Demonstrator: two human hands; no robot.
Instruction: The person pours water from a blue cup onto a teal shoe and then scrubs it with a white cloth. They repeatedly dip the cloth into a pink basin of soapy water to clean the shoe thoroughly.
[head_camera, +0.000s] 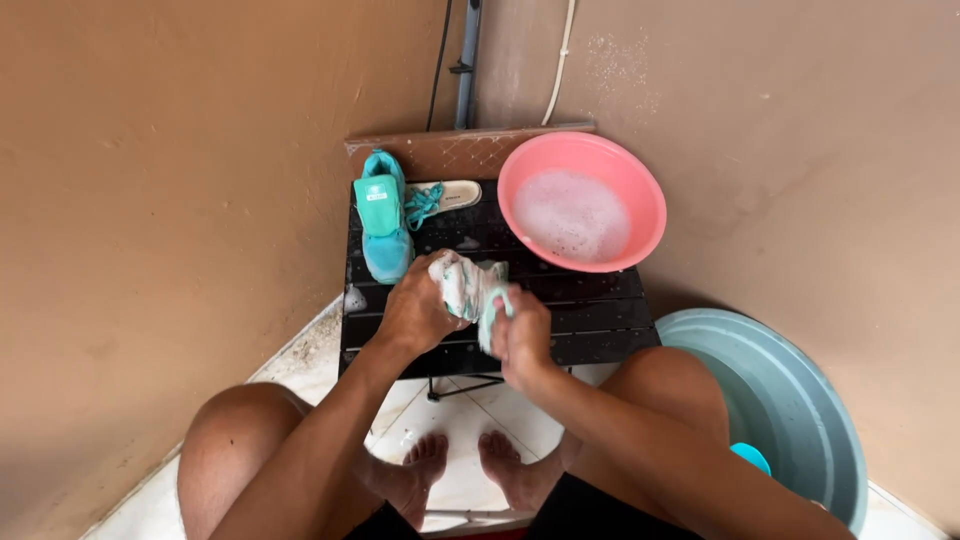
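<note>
Both hands mid-scrub: left hand clamps the pale shoe while right hand is closed on a teal brush, over the black slatted table's front edge, w/ the teal shoe & laces waiting behind, pink soapy basin overhanging back-right, walls close, little room.

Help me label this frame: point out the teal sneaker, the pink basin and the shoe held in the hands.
teal sneaker (384, 222), head view, on its tongue.
pink basin (640, 180), head view, on its right rim.
soapy shoe (462, 283), head view, on its upper between the left hand (418, 312) and right hand (522, 335).
</note>
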